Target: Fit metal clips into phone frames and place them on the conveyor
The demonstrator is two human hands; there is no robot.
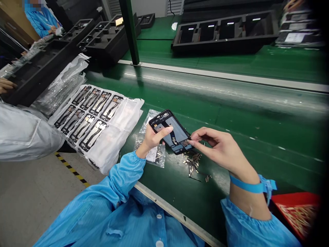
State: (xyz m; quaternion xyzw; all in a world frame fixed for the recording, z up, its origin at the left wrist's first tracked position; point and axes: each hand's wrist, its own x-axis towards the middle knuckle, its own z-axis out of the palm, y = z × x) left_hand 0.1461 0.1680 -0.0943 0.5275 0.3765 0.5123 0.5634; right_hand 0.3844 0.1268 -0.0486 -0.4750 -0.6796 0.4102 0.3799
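My left hand (153,140) grips a phone housing (179,129), thumb laid across its inner side. The housing is tilted over the green bench, and a dark flex cable runs down inside it. At its lower right corner, my right hand (222,148) is closed in a pinch, fingertips touching or very near the edge; what they hold, if anything, is too small to make out. Below the housing lies a loose pile of small dark and gold connector pieces (193,164). Clear plastic bags (159,158) with a white label rest partly under my left hand.
On the left, a white tray (120,132) carries several phone midframes. Black foam trays stand at the upper left, and another foam tray (221,43) with phone screens sits beyond the white rail (205,73). A red bin (295,199) holds small parts. Co-workers are at the left.
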